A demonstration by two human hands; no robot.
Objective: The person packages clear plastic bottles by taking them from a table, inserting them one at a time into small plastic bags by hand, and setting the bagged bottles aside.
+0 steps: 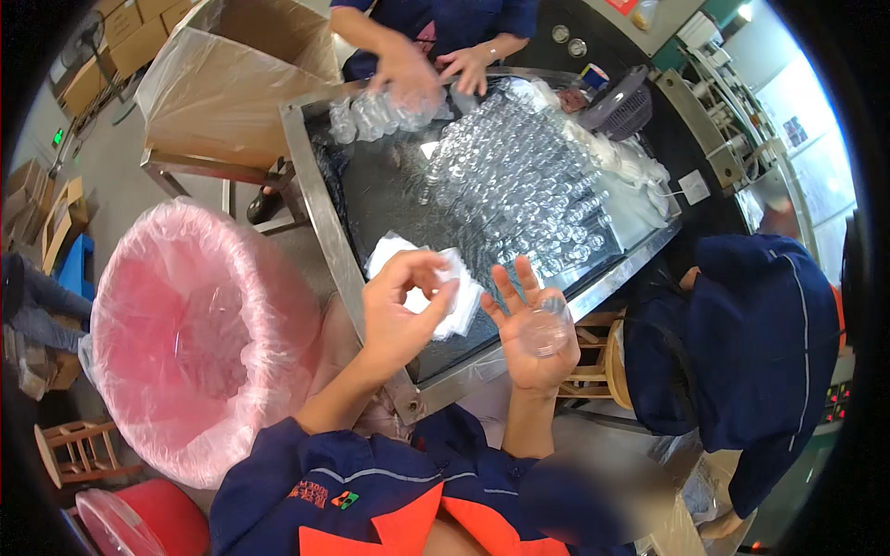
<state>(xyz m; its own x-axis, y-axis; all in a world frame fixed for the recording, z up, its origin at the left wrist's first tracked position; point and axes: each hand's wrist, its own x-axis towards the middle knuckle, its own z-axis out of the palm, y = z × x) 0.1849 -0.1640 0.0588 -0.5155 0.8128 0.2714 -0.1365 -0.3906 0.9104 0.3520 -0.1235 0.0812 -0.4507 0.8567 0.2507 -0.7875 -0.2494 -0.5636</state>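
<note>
In my right hand (530, 357), palm up with fingers spread, lies a clear round plastic piece (545, 329), like a small lid or shallow cup. My left hand (399, 310) is held beside it, thumb and fingers curved apart, and I see nothing between them. Below and behind the left hand, white cloths or sheets (387, 250) lie on the metal-framed table (320, 199). Many clear round plastic pieces (519, 181) sit in close rows on the table's dark top. Across it, a co-worker's hands (413, 79) are over a line of similar clear pieces (371, 116).
A large bin lined with pink plastic (111, 306) stands to my left. Behind it is a carton with a clear liner (218, 93) on a metal stand. A grey basket (619, 107) and white cloth (630, 167) lie at the far right. Another person in dark blue (751, 324) is close on my right.
</note>
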